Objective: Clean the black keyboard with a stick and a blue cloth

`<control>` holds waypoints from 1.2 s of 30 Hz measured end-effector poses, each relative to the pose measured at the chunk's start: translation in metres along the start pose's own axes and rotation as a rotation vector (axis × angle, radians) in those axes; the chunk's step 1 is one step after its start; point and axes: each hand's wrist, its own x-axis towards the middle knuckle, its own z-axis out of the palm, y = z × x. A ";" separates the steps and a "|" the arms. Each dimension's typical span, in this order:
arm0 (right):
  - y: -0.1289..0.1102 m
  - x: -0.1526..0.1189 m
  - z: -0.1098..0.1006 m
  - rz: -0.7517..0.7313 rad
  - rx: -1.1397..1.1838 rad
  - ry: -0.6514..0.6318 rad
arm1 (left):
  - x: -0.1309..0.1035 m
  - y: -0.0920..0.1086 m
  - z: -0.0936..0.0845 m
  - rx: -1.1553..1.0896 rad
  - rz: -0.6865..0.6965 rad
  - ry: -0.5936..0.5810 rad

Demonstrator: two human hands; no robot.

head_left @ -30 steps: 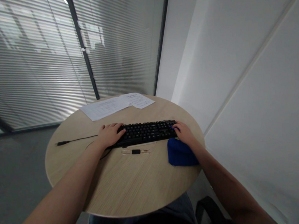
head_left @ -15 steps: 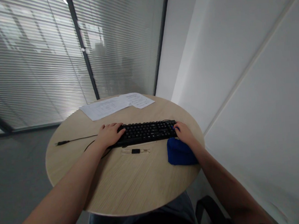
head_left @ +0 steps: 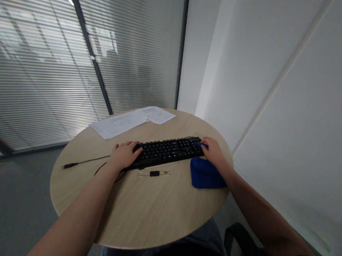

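Note:
A black keyboard [head_left: 168,150] lies across the round table. My left hand [head_left: 124,155] is closed about its left end, thumb over the keys and fingers at the far corner. At the right end, my right hand [head_left: 212,149] pinches a thin blue stick-like tool [head_left: 200,144], its tip over the number pad; its exact kind is too small to make out. Just below that hand, a folded blue cloth [head_left: 205,173] lies under my right wrist. In front of the keyboard is a small black piece [head_left: 154,173] with clear, thin ends.
Printed paper sheets [head_left: 124,123] lie at the back of the round table [head_left: 153,211]. A cable with a USB plug [head_left: 69,165] runs out to the left. A white wall [head_left: 273,78] stands close on the right, and glass with blinds [head_left: 143,67] behind the table.
The blue tool has swung to point further left over the number pad, and my right hand has shifted slightly. My left hand keeps its place on the keyboard.

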 end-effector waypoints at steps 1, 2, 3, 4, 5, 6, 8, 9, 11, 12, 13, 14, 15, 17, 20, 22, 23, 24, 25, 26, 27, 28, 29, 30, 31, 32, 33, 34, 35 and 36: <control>0.000 0.000 -0.001 0.000 0.003 0.001 | 0.000 0.000 0.000 -0.002 0.002 0.000; -0.001 0.000 -0.002 -0.004 0.003 -0.005 | 0.000 0.000 0.000 -0.003 0.005 0.000; -0.001 0.000 -0.002 -0.009 0.001 -0.016 | 0.000 0.000 0.000 -0.004 0.009 0.000; -0.001 0.000 -0.002 -0.013 -0.005 -0.029 | 0.000 0.000 0.000 -0.004 0.012 0.002; -0.001 0.000 -0.001 -0.016 -0.012 -0.041 | 0.000 0.000 0.000 -0.004 0.013 0.004; -0.001 0.000 0.000 -0.015 -0.019 -0.052 | 0.000 0.000 0.000 -0.002 0.014 0.006; -0.001 -0.001 0.001 -0.003 -0.028 -0.063 | 0.000 0.000 0.000 -0.003 0.013 0.007; -0.001 -0.001 0.002 0.010 -0.032 -0.062 | 0.000 0.000 0.000 -0.006 0.014 0.005; 0.000 -0.001 0.001 0.051 -0.056 -0.051 | 0.001 0.000 0.000 -0.013 0.015 0.000; 0.000 -0.001 0.001 0.079 -0.076 -0.045 | 0.001 0.000 0.000 -0.015 0.015 -0.001; 0.000 -0.001 0.000 0.108 -0.099 -0.042 | 0.001 -0.001 0.000 -0.015 0.014 -0.002; 0.000 -0.001 -0.001 0.136 -0.124 -0.043 | 0.001 -0.001 0.000 -0.014 0.014 -0.003; 0.000 -0.001 -0.002 0.161 -0.149 -0.052 | 0.001 0.000 0.000 -0.011 0.013 -0.005; -0.002 -0.001 -0.004 0.199 -0.194 -0.078 | 0.001 0.000 -0.002 -0.006 0.012 -0.010; -0.001 0.000 -0.006 0.218 -0.215 -0.115 | 0.000 0.002 -0.004 -0.004 0.009 -0.015; 0.001 0.000 -0.005 0.217 -0.191 -0.126 | 0.000 0.003 -0.004 -0.003 0.007 -0.018; 0.003 0.000 -0.004 0.214 -0.177 -0.130 | 0.000 0.003 -0.004 -0.002 0.006 -0.019; 0.005 0.000 -0.004 0.208 -0.163 -0.134 | 0.000 0.003 -0.004 -0.002 0.007 -0.021; 0.007 0.000 -0.003 0.200 -0.152 -0.137 | 0.000 0.002 -0.004 -0.002 0.007 -0.022; 0.009 0.000 -0.003 0.188 -0.144 -0.138 | 0.000 0.002 -0.003 -0.002 0.008 -0.022; 0.010 -0.001 -0.002 0.171 -0.141 -0.141 | 0.000 0.002 -0.003 -0.005 0.010 -0.022; 0.011 -0.001 -0.002 0.153 -0.143 -0.144 | 0.000 0.001 -0.003 -0.008 0.012 -0.021; 0.011 -0.001 -0.002 0.137 -0.150 -0.149 | 0.000 0.001 -0.002 -0.011 0.013 -0.019; 0.010 -0.001 -0.002 0.125 -0.164 -0.154 | 0.000 0.001 -0.002 -0.013 0.013 -0.017; 0.009 -0.001 -0.002 0.118 -0.182 -0.159 | 0.000 0.001 -0.002 -0.015 0.013 -0.016; 0.008 -0.001 -0.002 0.113 -0.200 -0.165 | 0.000 0.001 -0.002 -0.015 0.010 -0.014; 0.007 0.000 -0.002 0.112 -0.216 -0.167 | 0.000 0.001 -0.002 -0.013 0.009 -0.012; 0.005 0.000 -0.002 0.113 -0.229 -0.166 | 0.000 0.001 -0.002 -0.010 0.008 -0.011; 0.004 0.000 -0.002 0.115 -0.241 -0.164 | 0.000 0.001 -0.002 -0.008 0.009 -0.010; 0.003 0.000 -0.003 0.115 -0.249 -0.162 | 0.000 0.001 -0.002 -0.006 0.009 -0.009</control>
